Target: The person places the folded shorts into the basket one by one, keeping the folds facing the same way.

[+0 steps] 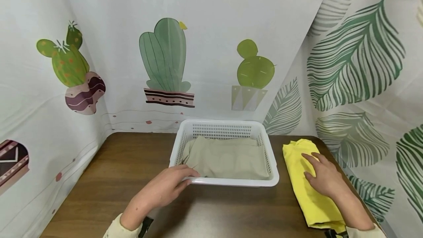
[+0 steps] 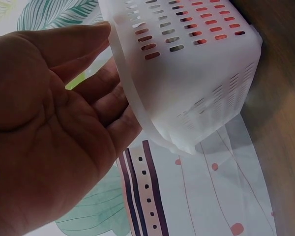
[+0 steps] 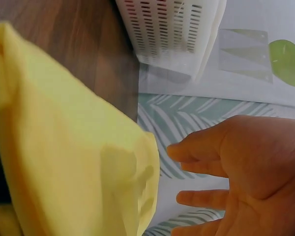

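Note:
A white plastic basket (image 1: 231, 182) with slotted walls stands on the table, with a folded beige cloth (image 1: 228, 157) lying inside. My left hand (image 1: 165, 186) holds the basket's rim at the near left corner, fingers over the edge and thumb on the outer side. Something red (image 2: 200, 42) shows through the slots in the left wrist view; its kind is hidden. To the right lies a folded yellow cloth (image 1: 305, 197). My right hand (image 1: 325, 177) hovers over it with fingers spread, and the right wrist view shows a gap between fingertips and cloth.
The brown wooden table (image 1: 132, 164) extends left of the basket and in front of it. White curtains printed with cacti (image 1: 168, 58) and leaves (image 1: 357, 58) hang behind the table and at both sides. The yellow cloth lies along the table's right edge.

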`<action>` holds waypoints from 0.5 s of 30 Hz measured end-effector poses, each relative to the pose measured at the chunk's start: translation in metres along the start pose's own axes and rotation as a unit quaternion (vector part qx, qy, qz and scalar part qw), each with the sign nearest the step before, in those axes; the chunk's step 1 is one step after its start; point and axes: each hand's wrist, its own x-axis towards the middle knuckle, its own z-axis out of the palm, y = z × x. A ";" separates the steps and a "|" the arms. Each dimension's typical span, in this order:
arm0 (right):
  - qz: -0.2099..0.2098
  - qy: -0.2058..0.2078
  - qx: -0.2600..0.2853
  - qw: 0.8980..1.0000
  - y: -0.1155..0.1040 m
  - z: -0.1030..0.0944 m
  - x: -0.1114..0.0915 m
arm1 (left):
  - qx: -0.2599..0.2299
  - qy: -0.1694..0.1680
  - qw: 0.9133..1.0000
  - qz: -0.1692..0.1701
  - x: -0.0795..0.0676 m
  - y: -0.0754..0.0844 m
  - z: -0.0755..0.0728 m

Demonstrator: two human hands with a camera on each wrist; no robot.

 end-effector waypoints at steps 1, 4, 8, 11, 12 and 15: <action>-0.003 0.000 -0.004 1.000 0.002 0.000 0.001 | -0.001 0.000 1.000 0.000 0.000 0.000 0.000; -0.014 0.000 -0.010 1.000 0.006 0.001 0.004 | -0.002 -0.002 1.000 -0.001 0.000 0.000 0.000; -0.028 -0.003 -0.016 0.999 0.011 0.002 0.007 | 0.002 -0.003 1.000 -0.002 0.000 0.000 0.000; -0.052 0.002 -0.019 0.998 0.015 0.003 0.009 | 0.004 -0.002 1.000 0.000 -0.001 -0.001 0.000; -0.063 0.006 -0.020 0.998 0.016 0.003 0.009 | 0.005 -0.002 1.000 0.001 -0.001 -0.001 0.000; -0.089 0.010 -0.020 0.996 0.020 0.004 0.010 | 0.007 0.001 1.000 0.004 -0.002 -0.002 0.001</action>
